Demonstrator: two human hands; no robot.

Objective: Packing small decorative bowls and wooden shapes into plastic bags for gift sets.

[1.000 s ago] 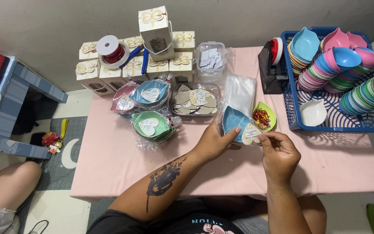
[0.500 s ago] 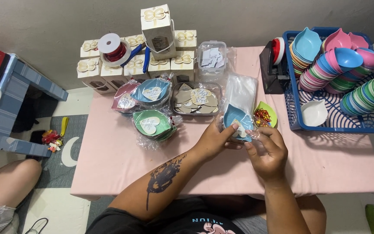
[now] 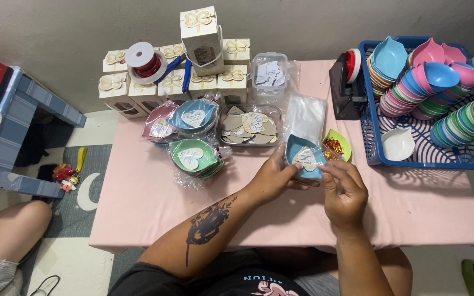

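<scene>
A blue leaf-shaped dish (image 3: 295, 149) in a clear plastic bag is held over the pink table (image 3: 138, 197). A cream heart-shaped card (image 3: 306, 159) lies inside the dish. My left hand (image 3: 272, 176) grips the dish's left edge with thumb and fingers. My right hand (image 3: 344, 192) pinches the bag at the dish's lower right corner. Just behind sits a green dish (image 3: 341, 141) filled with red and gold wire ties (image 3: 332, 147).
Bagged dishes in pink, blue and green (image 3: 190, 156) lie left of a clear tray of heart cards (image 3: 248, 126). Cream gift boxes (image 3: 201, 35) and a ribbon spool (image 3: 141, 60) stand at the back. A blue basket (image 3: 371, 131) holds stacked coloured dishes. A tape dispenser (image 3: 345, 82) sits beside it.
The heart card went from my right hand's fingertips beside the dish into the dish inside the bag. My right hand now pinches the bag's corner.
</scene>
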